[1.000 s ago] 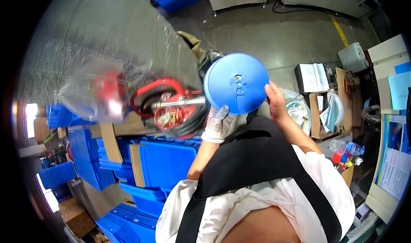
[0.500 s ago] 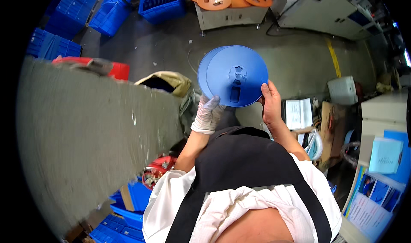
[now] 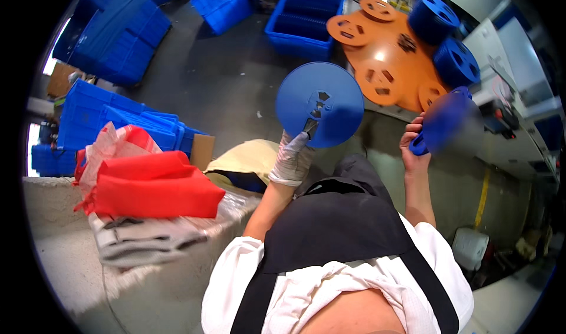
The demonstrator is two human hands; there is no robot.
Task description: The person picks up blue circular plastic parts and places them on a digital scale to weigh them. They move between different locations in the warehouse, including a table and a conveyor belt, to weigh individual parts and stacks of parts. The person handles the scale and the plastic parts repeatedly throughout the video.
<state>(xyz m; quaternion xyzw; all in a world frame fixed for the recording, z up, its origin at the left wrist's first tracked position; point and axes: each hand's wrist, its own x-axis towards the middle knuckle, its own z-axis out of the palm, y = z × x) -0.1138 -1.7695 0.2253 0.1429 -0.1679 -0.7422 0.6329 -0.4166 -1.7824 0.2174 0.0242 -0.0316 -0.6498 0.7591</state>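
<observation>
In front of me, a flat round blue reel disc [image 3: 342, 107] with cut-outs around its centre is gripped at its near edge by my left hand [image 3: 292, 158]. That hand wears a whitish glove, its thumb lying by the slot in the disc. Farther right, my bare right hand [image 3: 414, 144] is closed on the near-left edge of a second blue reel disc [image 3: 447, 122], tilted and smeared by motion. This second disc overlaps the near-right side of an orange-topped table [image 3: 380, 52] in the picture.
On the table are orange discs [image 3: 377, 92] and stacks of blue reels [image 3: 432, 17]. Beside it stands an open blue crate [image 3: 303, 25]. More blue crates [image 3: 118, 39] fill the far left. Red cloth [image 3: 159, 184] covers part of a concrete ledge [image 3: 65, 228] at my left.
The two discs have come apart: one stays in my left hand, the other has moved right and away in my right hand. The view has turned toward the orange table.
</observation>
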